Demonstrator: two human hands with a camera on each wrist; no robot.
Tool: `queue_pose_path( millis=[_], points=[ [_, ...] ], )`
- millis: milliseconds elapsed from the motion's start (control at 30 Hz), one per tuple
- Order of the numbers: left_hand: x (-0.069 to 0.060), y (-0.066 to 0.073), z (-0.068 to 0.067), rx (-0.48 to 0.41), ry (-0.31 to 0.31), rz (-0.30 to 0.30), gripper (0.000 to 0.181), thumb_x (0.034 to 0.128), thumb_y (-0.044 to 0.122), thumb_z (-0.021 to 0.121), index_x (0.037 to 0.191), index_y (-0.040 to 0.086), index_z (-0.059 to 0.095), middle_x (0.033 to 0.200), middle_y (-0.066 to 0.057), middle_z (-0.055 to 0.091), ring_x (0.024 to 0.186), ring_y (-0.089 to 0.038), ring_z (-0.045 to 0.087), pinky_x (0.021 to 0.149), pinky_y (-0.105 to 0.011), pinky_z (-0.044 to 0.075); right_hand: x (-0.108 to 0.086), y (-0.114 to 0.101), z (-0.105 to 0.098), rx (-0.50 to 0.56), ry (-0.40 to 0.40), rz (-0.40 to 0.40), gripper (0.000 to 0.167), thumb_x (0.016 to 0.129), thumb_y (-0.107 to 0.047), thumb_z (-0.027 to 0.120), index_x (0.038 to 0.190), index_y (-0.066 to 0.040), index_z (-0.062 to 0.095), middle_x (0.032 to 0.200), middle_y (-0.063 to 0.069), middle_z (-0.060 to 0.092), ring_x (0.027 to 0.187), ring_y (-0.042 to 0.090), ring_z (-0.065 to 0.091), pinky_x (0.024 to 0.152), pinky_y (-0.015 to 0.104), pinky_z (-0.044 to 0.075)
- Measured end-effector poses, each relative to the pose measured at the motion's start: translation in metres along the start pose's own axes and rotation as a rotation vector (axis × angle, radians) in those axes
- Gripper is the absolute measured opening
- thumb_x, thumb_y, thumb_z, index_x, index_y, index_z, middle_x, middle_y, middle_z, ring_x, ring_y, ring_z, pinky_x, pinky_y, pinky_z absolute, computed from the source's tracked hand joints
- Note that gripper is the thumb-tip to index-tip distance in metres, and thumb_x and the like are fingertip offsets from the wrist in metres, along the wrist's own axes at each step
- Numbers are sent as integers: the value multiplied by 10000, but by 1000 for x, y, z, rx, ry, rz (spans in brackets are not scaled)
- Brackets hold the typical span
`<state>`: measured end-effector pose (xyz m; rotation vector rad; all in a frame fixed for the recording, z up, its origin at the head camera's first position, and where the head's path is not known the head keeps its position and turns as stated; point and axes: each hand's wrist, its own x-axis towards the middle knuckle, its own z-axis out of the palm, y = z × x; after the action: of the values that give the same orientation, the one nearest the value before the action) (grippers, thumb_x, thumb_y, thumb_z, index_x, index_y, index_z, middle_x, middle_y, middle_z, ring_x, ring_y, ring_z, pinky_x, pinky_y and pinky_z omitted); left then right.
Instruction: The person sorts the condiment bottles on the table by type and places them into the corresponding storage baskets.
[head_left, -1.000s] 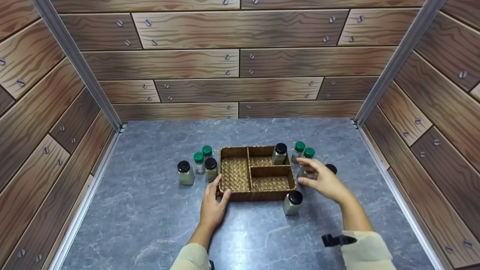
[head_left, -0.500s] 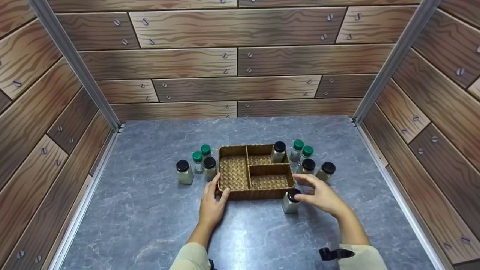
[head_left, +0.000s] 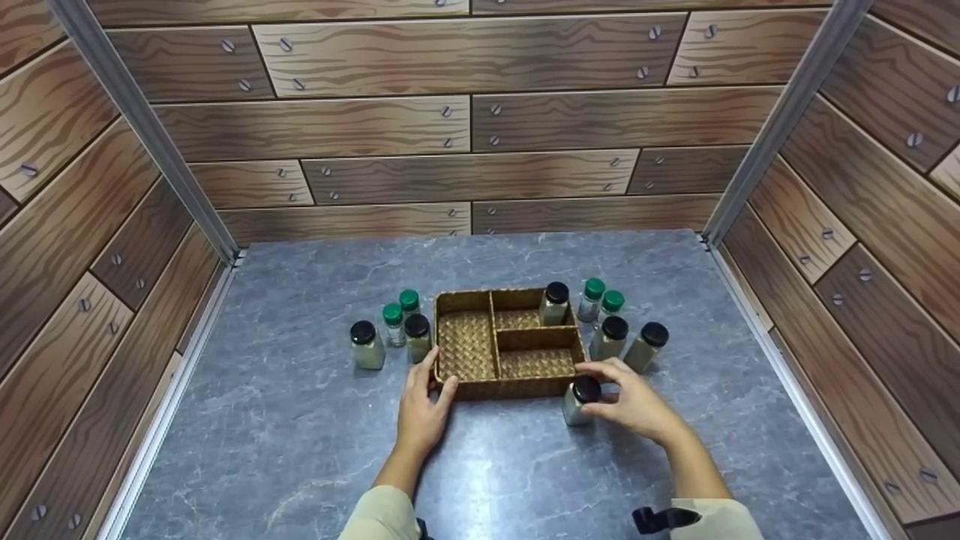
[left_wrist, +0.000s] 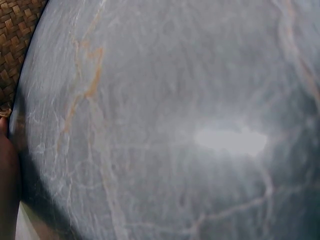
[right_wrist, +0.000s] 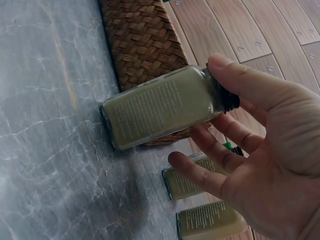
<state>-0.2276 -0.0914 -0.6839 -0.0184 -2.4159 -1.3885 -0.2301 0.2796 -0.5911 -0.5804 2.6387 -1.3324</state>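
Observation:
A woven basket [head_left: 517, 390] with three compartments sits on the marbled tabletop. My left hand [head_left: 422, 411] holds its near left corner, fingers along the left side and thumb at the front. At the near right corner stands a square glass spice jar [head_left: 576, 409] with a black lid and pale green contents. My right hand [head_left: 634, 399] pinches this jar around its lid and neck; in the right wrist view the thumb presses one side and the fingers lie behind. Another black-lidded spice jar [head_left: 553, 306] stands in the basket's back right compartment. The left wrist view shows mostly tabletop.
Left of the basket stand black-lidded jars [head_left: 367, 347] and green-capped jars [head_left: 393, 324]. More black-lidded jars [head_left: 646, 346] and green-capped jars [head_left: 591, 300] are on its right. Wood-patterned walls [head_left: 472, 124] surround the table at the back and sides.
My right hand has come from beside the jars on the right, towards me, onto the jar at the basket's near right corner. My left hand has stayed on the basket.

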Motion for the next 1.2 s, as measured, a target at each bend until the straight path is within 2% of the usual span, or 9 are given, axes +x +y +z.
queue_pose_path(
  millis=[233,633,700,867,967,1100,1200],
  points=[
    [0,-1,0,-4,-6,-7,648,1043,373,717,1623,191,492,1462,-167,604,1233,-345,672,1034,-565,563,2,0,6,-84,46,1,505,845,-138,923,1318,-162,746,1220,88,677,1195,326,683,1061,522,592],
    [-1,0,-1,10,-6,-1,646,1040,368,721,1621,197,496,1463,-162,608,1257,-366,671,1033,-578,566,3,-2,5,-103,42,2,444,853,-144,912,1272,-161,765,1164,58,686,1153,269,669,1055,542,579],
    [-1,0,-1,9,-9,0,646,1040,369,721,1620,193,497,1457,-163,610,1252,-365,672,1035,-579,564,4,-1,3,-103,44,-2,436,855,-155,914,1267,-161,770,1151,46,691,1138,247,667,1048,511,579],
    [-1,-1,0,7,-1,5,646,1033,362,730,1610,180,506,1441,-163,621,1245,-365,671,1038,-585,559,4,0,-5,-82,42,-11,450,874,-195,906,1288,-101,759,1146,53,708,1112,220,662,1014,397,564],
    [-1,-1,1,9,8,9,642,1032,352,730,1611,190,506,1441,-163,625,1247,-368,670,1036,-592,557,4,-1,-12,-34,31,0,464,901,-201,881,1322,-69,736,1197,85,713,1134,242,657,1017,393,554],
    [0,-1,1,9,2,8,650,1035,360,726,1622,209,492,1458,-168,617,1249,-370,671,1037,-595,556,5,-6,-21,46,29,21,457,918,-167,857,1345,-75,723,1271,122,709,1169,246,652,1047,356,529],
    [0,0,1,6,-1,6,654,1034,364,728,1622,203,492,1457,-170,615,1240,-365,676,1035,-588,559,6,-9,-27,64,26,14,455,918,-162,855,1349,-96,726,1299,123,704,1172,203,646,1076,295,497]
  ],
)
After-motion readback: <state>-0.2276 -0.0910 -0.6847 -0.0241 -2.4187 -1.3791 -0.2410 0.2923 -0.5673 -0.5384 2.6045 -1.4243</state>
